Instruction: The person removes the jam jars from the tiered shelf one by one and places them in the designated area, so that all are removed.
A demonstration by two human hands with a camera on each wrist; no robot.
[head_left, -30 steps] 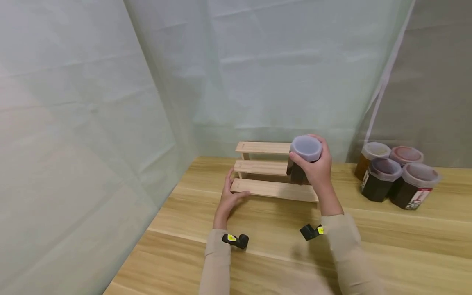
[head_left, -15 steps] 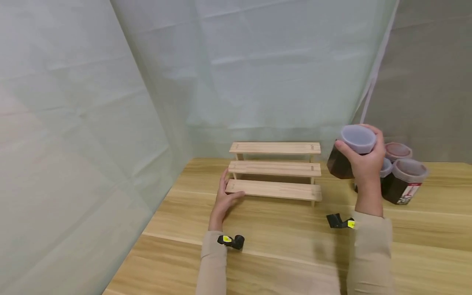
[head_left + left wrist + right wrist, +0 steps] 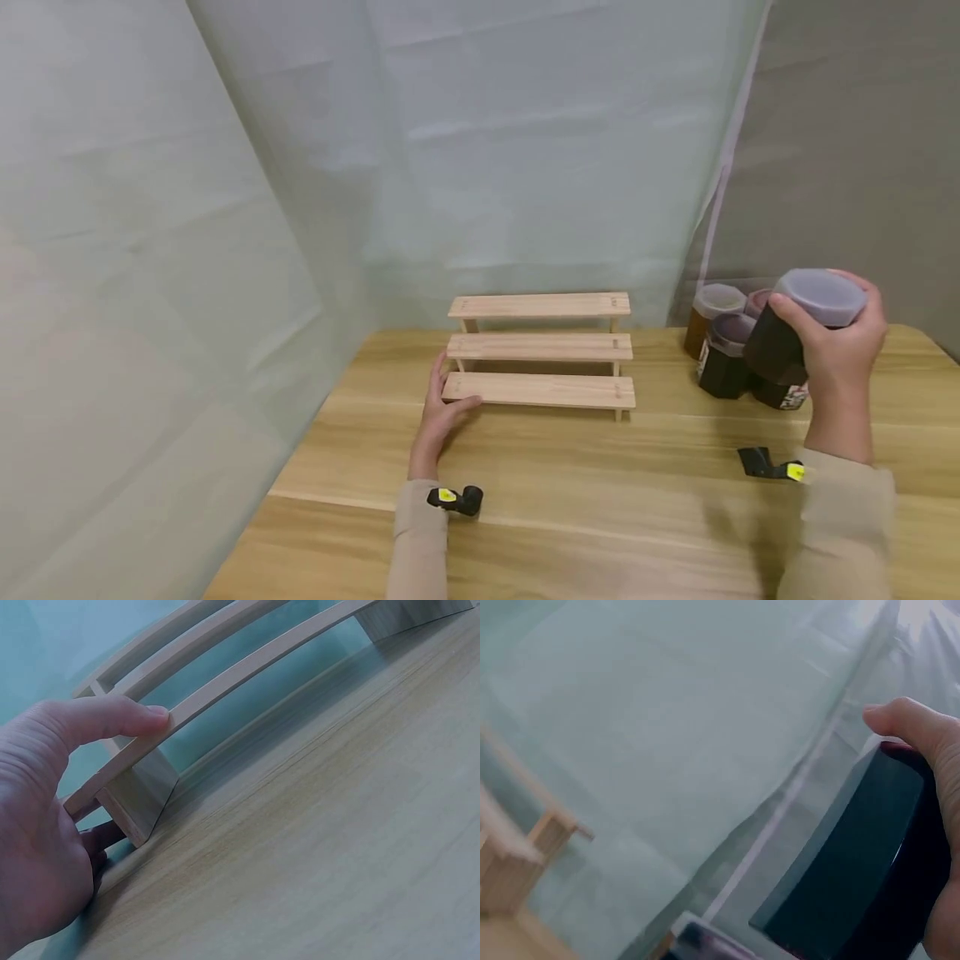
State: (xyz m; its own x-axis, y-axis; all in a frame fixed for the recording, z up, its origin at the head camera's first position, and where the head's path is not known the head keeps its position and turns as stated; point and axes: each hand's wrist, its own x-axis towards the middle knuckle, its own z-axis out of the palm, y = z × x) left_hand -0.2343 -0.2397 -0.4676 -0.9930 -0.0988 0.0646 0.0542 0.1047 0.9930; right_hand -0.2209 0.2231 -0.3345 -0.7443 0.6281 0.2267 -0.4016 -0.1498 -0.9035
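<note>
A three-step wooden display rack (image 3: 538,389) stands on the table near the back cloth. At its left end my left hand (image 3: 433,423) grips the lowest step. In the left wrist view the thumb (image 3: 120,720) lies on the front edge of that step, and the other fingers are mostly hidden under and behind it. Off to the right, my right hand (image 3: 843,375) holds a dark jar (image 3: 776,340) with a translucent lid, tilted and raised above the table. The right wrist view shows the dark side of this jar (image 3: 855,855) close up.
Several lidded jars stand grouped at the back right: one amber jar (image 3: 695,329), one dark jar (image 3: 722,360), and others partly hidden behind the held jar. Pale cloth (image 3: 525,167) hangs behind the wooden table (image 3: 570,500).
My right hand has carried the dark jar rightward, away from in front of the rack to over the group of jars. The left hand keeps its grip on the rack. The head view has turned slightly right.
</note>
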